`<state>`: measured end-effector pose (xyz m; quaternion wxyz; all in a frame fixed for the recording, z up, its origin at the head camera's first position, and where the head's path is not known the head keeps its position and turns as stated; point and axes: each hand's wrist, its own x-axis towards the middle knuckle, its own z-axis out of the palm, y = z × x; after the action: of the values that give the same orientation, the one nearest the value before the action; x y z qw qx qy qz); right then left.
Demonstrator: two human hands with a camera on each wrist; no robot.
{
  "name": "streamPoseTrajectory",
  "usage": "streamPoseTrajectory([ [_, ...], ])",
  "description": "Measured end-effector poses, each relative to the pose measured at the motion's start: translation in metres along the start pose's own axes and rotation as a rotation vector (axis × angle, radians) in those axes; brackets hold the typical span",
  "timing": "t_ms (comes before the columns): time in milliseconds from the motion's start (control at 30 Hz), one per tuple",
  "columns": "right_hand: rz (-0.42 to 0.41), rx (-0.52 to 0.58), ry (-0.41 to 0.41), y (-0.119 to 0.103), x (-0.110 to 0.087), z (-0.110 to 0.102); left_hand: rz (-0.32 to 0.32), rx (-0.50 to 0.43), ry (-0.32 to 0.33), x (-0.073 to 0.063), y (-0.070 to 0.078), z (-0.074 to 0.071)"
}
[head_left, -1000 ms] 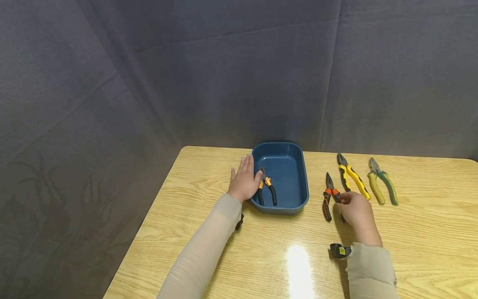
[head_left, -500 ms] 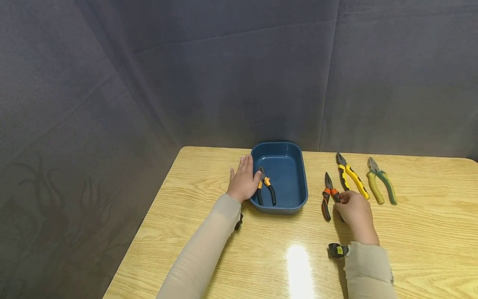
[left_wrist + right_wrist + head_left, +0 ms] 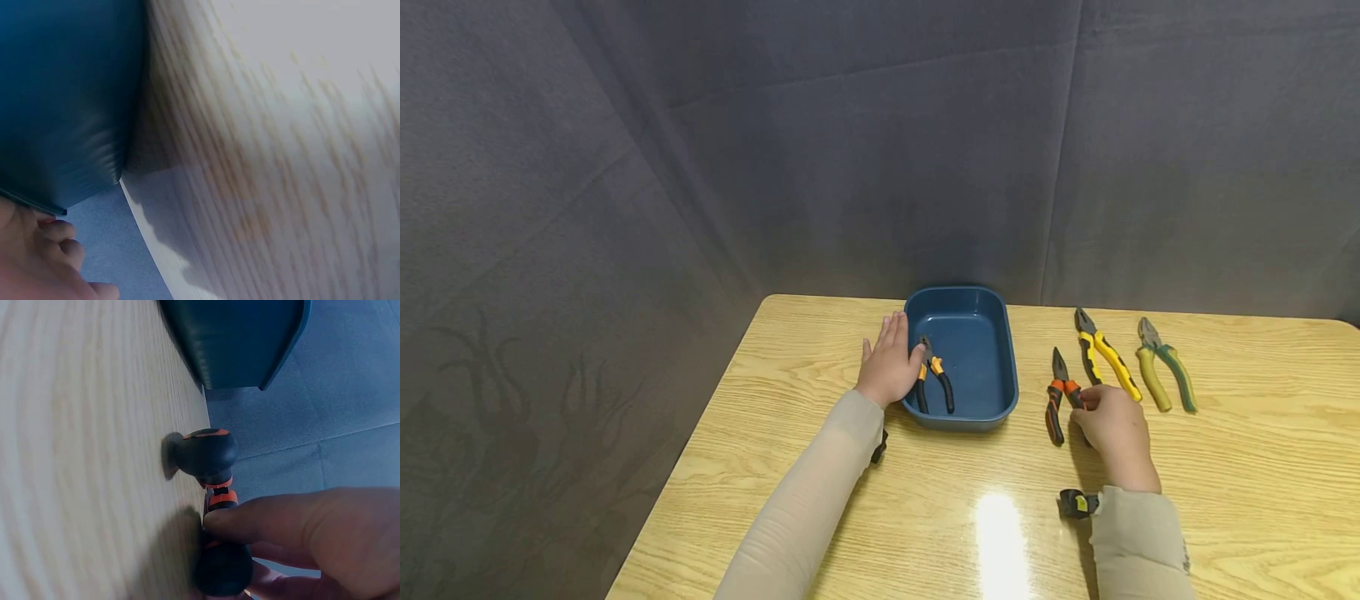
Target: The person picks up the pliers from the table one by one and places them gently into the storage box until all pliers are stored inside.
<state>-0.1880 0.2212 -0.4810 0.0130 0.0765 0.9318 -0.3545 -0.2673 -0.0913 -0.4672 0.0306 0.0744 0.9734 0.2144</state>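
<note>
My left hand (image 3: pixel 889 367) lies with straight fingers along the left wall of a blue plastic bin (image 3: pixel 1011 367), the thumb over its rim. Inside the bin, pliers with black and orange handles (image 3: pixel 945 387) lean toward that same wall. On the right, my right hand (image 3: pixel 1114 429) pinches the right handle of long-nose pliers (image 3: pixel 1055 408) with black and orange-red grips. In the right wrist view the thumb presses on that handle (image 3: pixel 225 569), while the other handle (image 3: pixel 209 453) stands free of the fingers. The far fingers are partly hidden behind the grip.
Yellow-and-black pliers (image 3: pixel 1112 362) lie just beyond my right hand, and green-and-yellow pliers (image 3: pixel 1172 375) farther right. Both rest on the wooden table (image 3: pixel 940 500). A grey cloth (image 3: pixel 880 167) hangs behind the table's back edge.
</note>
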Motion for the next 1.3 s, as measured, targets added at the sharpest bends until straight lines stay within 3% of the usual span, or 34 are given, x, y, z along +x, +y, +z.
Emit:
streamPoseTrajectory([
  [600, -0.037, -0.040, 0.029, -0.0005, -0.0007, 0.0003, -0.016, 0.016, -0.007, -0.0001, 0.0003, 0.0004],
  [1033, -0.015, -0.019, 0.003, 0.0030, 0.0004, -0.0059, -0.016, 0.015, -0.008, -0.0010, 0.0009, -0.0005],
  [1300, 0.023, 0.098, -0.073, 0.0056, 0.0015, -0.0060, -0.011, 0.011, -0.002, -0.0022, 0.0023, -0.0006],
])
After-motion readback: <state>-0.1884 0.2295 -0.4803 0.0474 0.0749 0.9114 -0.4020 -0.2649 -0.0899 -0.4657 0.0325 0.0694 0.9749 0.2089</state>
